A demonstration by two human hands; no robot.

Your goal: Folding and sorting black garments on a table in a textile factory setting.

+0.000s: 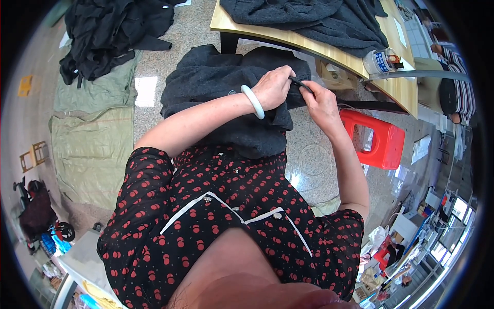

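A dark charcoal garment (206,82) of thick woolly cloth lies heaped across my lap. Over its right part, my left hand (275,86) is closed, with a pale bangle (252,102) at the wrist. My right hand (322,105) is closed beside it, thumb and fingers pinched together. Between the two hands runs a narrow black piece (300,83), gripped at both ends. Whether it is a strip of the garment or a separate small item, I cannot tell.
Ahead stands a wooden-topped table (288,32) with more dark garments (329,23) and a clear tub (378,62). A red plastic stool (388,141) is at right. Black clothes (113,36) lie piled on green sheeting (92,149) at left. Another person (460,85) sits far right.
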